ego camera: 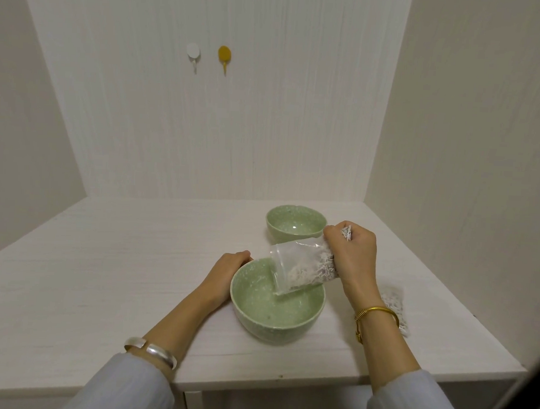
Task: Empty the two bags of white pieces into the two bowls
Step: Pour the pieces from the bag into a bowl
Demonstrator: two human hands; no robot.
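Note:
A large green bowl (pixel 250 316) sits near the table's front, with no white pieces visible inside it. My left hand (pixel 224 269) holds its left rim, fingers curled over the edge. My right hand (pixel 352 255) grips a clear bag of white pieces (pixel 302 270) by its closed end, tilted with the open mouth down inside the large bowl. The pieces sit bunched in the upper part of the bag. A smaller green bowl (pixel 295 226) stands behind, with nothing visible in it. A second bag of white pieces (pixel 393 304) lies on the table, partly hidden by my right wrist.
The white table (pixel 102 273) sits in a walled corner, with a wall close on the right. Its front edge runs just below the large bowl. Two hooks, one white (pixel 193 52) and one yellow (pixel 224 55), are on the back wall.

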